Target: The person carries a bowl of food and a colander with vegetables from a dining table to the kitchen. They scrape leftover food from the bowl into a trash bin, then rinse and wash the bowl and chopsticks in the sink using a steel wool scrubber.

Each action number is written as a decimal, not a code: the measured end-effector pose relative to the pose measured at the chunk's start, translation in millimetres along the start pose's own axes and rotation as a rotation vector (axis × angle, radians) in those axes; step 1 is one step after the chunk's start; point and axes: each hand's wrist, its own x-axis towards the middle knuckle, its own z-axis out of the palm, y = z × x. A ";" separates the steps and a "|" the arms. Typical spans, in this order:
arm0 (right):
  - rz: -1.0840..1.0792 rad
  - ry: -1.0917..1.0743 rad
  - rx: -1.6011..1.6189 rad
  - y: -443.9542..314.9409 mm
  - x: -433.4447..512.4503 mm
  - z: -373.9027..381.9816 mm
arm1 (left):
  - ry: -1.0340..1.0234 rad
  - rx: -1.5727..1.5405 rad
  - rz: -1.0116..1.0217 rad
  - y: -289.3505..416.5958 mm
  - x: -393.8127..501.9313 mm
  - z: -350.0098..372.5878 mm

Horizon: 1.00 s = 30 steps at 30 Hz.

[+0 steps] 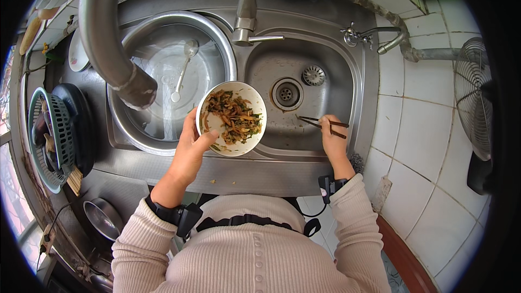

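My left hand grips a white bowl by its left side, the thumb over the inside. Shredded cooked vegetables with green bits lie in the bowl, which is held above the strip between a metal basin and the sink. In my right hand is a pair of dark chopsticks, their tips pointing left over the sink bowl. A round strainer lies beside the drain. Under water in the large metal basin rests a spoon.
A faucet stands behind the sink, and a thick pipe hangs over the basin. At left is a green plastic basket. A second tap and a fan are at right. A metal pot sits lower left.
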 end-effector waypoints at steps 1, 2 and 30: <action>-0.045 0.027 0.009 0.2 0.4 0.0 | 0.002 0.000 -0.004 0.3 -0.3 -0.2; -0.046 0.035 0.032 0.2 0.5 0.4 | 0.005 -0.002 -0.010 0.3 -0.6 0.0; -0.255 -0.030 0.064 -28.8 -3.6 17.5 | 0.034 0.002 -0.030 1.7 -3.7 -1.3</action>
